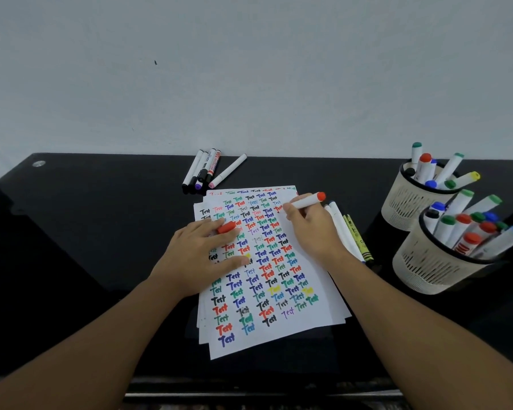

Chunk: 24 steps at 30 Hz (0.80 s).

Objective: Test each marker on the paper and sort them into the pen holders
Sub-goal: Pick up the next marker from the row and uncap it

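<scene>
Two bare forearms reach in from the bottom edge over a dark, glossy bench that runs against a pale wall. At the centre of the bench lies a slightly fanned stack of white paper, its top sheet covered in rows of the word "Test" in red, green, blue, black, yellow and purple. At the right stand two cream mesh pen holders with black rims: the nearer pen holder is packed with markers capped in green, red, blue, black and light blue, and the farther pen holder, just behind it, holds markers capped in green, red, blue, black and yellow. The left hand lies flat on the left part of the sheet, fingers spread, with a red cap pinched between two of them. The right hand is closed around a white marker with a red end, its tip at the upper right of the sheet, by the last red word. Just right of that hand, beside the paper's edge, lie a few white markers and a yellow-green marker. At the back, near the wall, a cluster of five loose markers rests on the bench.
</scene>
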### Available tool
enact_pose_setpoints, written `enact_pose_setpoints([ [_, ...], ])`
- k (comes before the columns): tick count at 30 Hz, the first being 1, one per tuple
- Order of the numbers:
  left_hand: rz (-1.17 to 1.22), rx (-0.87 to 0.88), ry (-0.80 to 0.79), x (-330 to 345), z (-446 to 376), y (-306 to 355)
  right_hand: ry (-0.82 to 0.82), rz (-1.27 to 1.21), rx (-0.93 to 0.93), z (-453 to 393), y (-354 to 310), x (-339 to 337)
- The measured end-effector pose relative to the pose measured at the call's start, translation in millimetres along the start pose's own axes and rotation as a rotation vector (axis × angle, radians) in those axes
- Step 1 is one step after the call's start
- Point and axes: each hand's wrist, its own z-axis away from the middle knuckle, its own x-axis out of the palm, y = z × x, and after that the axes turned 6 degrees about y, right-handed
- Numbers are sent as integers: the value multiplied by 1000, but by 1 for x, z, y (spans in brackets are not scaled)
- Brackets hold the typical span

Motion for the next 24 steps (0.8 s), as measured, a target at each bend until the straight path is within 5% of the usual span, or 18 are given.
enact_pose_setpoints([
  [24, 30, -8, 10, -2, 1, 2, -23, 79, 59, 1, -8, -1],
])
